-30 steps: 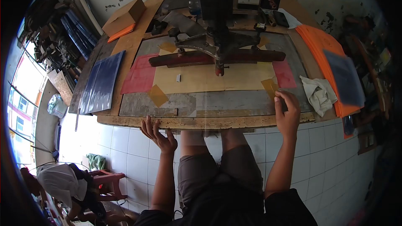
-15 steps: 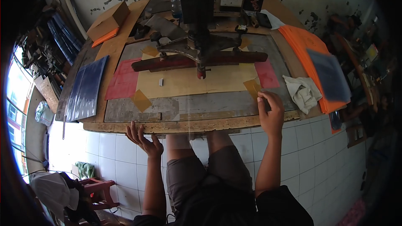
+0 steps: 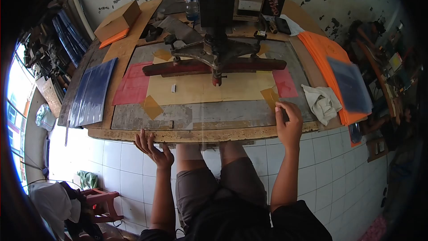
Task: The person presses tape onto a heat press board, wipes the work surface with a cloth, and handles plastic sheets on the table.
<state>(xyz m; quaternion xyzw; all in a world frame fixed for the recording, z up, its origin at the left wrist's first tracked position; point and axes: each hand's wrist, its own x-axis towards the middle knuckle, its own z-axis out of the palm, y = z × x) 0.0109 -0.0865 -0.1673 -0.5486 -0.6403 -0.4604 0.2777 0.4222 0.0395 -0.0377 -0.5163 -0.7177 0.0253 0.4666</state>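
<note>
My left hand is at the front edge of the wooden table, palm up with its fingers apart, holding nothing visible. My right hand has thumb and forefinger pinched together beside an amber tape strip; what lies between the fingertips is too small to make out. A pale yellow sheet spans the grey metal plate, with pink sheets at its ends. Another amber tape strip holds its left front corner. Above the sheet is the press's dark red bar.
Blue plastic sheets lie at left. A crumpled white cloth and a stack of orange sheets are at right. A cardboard box and a water bottle stand behind. A red stool is on the floor.
The view has shifted slightly. My hands keep almost the same pose and place at the table, and nothing visible has been picked up or put down.
</note>
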